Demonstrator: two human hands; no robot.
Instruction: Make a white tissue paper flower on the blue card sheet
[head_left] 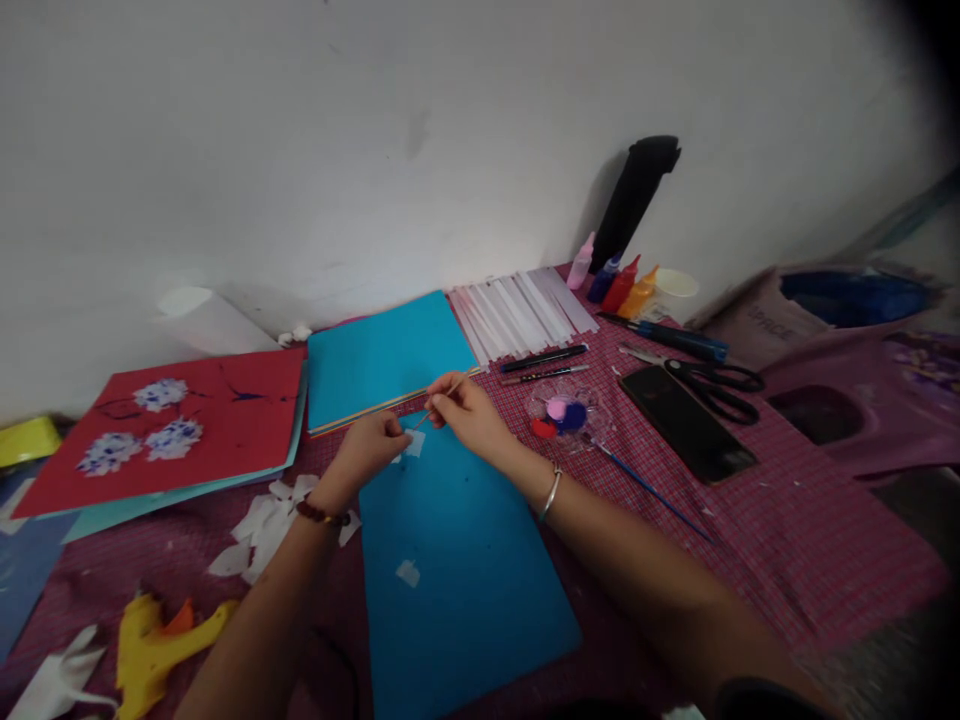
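Note:
A thin wooden stick [422, 420] runs slantwise between my two hands, over the top part of a blue sheet [465, 560]. My right hand [466, 410] pinches it near its upper end. My left hand [373, 445] is closed by its lower end, with thumb and fingertips together; whether it grips the stick or a bit of paper is too small to make out. White paper scraps [414, 442] lie on the sheet just under the fingers, and another white piece [408, 573] sits lower down.
Left are a red sheet [255, 440] with white-and-blue flowers, loose paper petals [266, 525] and a yellow glue gun [154, 645]. Behind lies another blue sheet [382, 350] beside white strips [521, 315]. To the right are a paint palette [592, 412], paintbrush [652, 488], phone [686, 425], scissors [712, 385] and paint bottles [621, 285].

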